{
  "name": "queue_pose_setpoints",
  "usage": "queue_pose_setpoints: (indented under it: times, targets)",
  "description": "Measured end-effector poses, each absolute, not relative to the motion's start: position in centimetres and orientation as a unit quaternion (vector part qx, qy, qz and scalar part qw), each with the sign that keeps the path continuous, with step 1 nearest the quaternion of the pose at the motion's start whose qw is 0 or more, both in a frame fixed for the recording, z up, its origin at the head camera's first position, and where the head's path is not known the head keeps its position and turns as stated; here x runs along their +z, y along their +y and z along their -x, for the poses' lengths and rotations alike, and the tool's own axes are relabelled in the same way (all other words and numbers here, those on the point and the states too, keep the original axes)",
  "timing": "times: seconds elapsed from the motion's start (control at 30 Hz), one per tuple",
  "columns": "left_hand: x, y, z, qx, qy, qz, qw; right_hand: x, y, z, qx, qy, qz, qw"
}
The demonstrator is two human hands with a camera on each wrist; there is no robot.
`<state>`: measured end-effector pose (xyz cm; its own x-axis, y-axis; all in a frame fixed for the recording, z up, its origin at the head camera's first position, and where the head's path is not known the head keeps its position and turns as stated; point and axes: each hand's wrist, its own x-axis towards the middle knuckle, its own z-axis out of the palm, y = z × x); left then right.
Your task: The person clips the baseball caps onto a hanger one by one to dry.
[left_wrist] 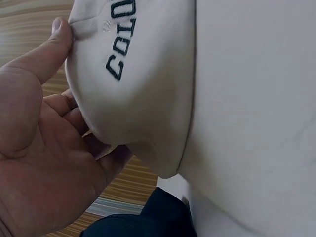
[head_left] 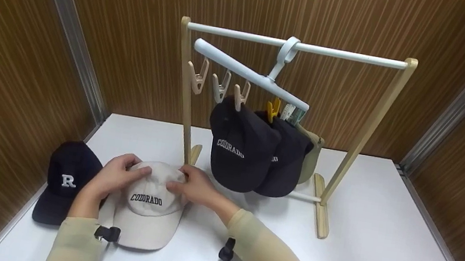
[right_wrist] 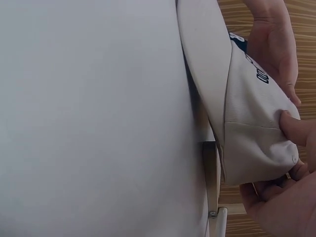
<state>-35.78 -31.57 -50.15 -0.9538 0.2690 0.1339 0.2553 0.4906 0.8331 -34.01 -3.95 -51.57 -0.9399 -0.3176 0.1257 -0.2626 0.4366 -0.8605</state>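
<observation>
A cream baseball cap lettered COLORADO faces the front, its brim low over the white table. My left hand holds the crown's left side, the thumb on its front and the fingers curling behind the fabric. On the opposite side, my right hand grips the crown, its thumb pressing the front panel and its fingers bent beneath the edge. Both hands are apart from the hanging caps. Beside my left wrist sits a navy cap with a white R.
Behind stands a wooden rack with a white bar. From it hangs a tilted white hanger with several clips. Two dark caps and an olive cap hang from its lower right half. Beige clips dangle at left. Wood-patterned walls enclose the table.
</observation>
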Motion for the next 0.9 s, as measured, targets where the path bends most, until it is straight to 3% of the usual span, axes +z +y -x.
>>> queue_pose_setpoints:
  times: [0.43, 0.9]
  targets:
    - [-49.5, -31.8, 36.2, 0.487, 0.857, -0.167, 0.027, -50.9, -3.6, 33.8, -0.517, 0.839, 0.170, 0.015]
    - [-48.7, -31.7, 37.3, 0.507, 0.840, -0.191, 0.009, -49.8, -4.0, 33.4, -0.490, 0.854, 0.167, -0.054]
